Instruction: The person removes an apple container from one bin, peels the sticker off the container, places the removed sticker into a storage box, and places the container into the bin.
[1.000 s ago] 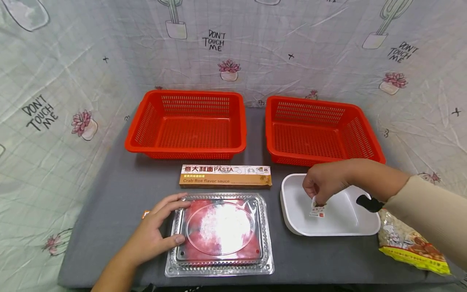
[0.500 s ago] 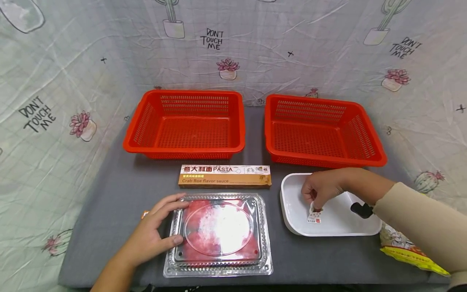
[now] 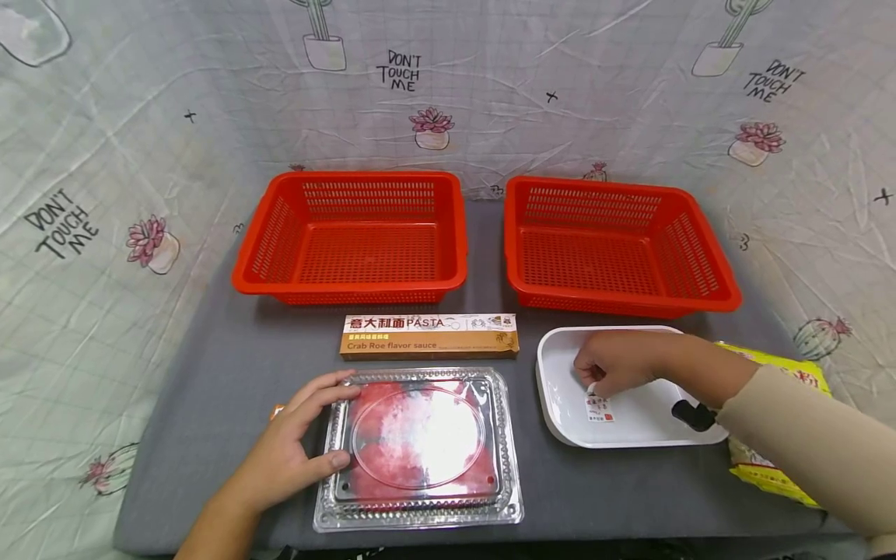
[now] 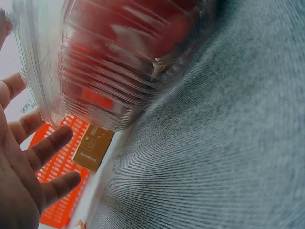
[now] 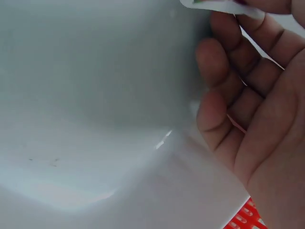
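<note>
My left hand (image 3: 294, 435) rests with spread fingers along the left edge of a clear plastic clamshell box (image 3: 507, 467). Red contents show through its lid and side wall, with glare over the middle. In the left wrist view, several extended fingers (image 4: 55, 143) lie beside the box's rim. On the right, my right hand (image 3: 616, 364) reaches down into a white rectangular basin (image 3: 654, 432). Thumb and fingers pinch a small white printed card (image 3: 599, 409) with red marks. In the right wrist view only an edge of this card (image 5: 217, 5) shows.
Two red slotted baskets (image 3: 350, 292) stand at the back. A pasta box (image 3: 428, 337) lies between the left one and the clamshell. A yellow food bag (image 3: 773, 482) sits right of the basin, partly behind my forearm. Something small and orange (image 3: 276, 410) peeks out by my left hand.
My right hand has shifted slightly left and lower in the basin with the card. The right forearm's shift uncovers the yellow bag's upper end. The left hand stays put.
</note>
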A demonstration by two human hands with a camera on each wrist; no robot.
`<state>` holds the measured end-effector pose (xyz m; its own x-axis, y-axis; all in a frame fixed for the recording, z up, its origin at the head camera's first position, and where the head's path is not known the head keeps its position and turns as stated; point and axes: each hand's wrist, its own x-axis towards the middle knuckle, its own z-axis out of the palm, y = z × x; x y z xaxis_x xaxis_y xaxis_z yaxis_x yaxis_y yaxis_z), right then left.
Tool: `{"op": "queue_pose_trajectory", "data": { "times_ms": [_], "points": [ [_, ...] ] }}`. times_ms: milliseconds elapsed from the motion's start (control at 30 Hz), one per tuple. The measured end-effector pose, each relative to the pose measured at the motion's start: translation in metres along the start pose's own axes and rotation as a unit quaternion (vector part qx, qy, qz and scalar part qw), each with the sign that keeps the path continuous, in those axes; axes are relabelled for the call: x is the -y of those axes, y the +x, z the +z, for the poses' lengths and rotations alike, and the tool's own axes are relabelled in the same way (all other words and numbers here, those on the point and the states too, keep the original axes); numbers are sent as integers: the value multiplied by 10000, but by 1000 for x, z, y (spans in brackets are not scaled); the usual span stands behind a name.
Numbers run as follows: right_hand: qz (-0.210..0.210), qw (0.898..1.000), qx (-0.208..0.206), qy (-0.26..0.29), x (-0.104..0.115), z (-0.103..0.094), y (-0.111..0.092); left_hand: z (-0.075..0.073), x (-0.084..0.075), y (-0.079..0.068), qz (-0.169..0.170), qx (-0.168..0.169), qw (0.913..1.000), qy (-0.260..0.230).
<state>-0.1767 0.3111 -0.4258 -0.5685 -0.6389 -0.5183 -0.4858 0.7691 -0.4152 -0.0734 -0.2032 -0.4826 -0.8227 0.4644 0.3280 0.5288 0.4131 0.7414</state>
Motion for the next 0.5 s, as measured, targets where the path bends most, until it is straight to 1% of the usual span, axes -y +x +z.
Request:
{"op": "queue_pose_trajectory", "data": {
  "times_ms": [100,267,333,400,500],
  "points": [
    [-136,9994,-206,-239,1,1,0,-1,-1,-1,-31,16,10000,44],
    [-126,9976,-401,-552,3,2,-2,-2,-1,-1,-58,19,9999,88],
    [-64,9974,-414,-593,2,2,-3,-2,-2,-1,-55,25,9999,96],
    [-53,9976,-435,-530,1,2,-4,-2,-2,-1,-51,36,9999,117],
    [111,9983,-429,-386,-2,2,-7,-1,-2,-1,-44,51,9999,132]
  ]
}}
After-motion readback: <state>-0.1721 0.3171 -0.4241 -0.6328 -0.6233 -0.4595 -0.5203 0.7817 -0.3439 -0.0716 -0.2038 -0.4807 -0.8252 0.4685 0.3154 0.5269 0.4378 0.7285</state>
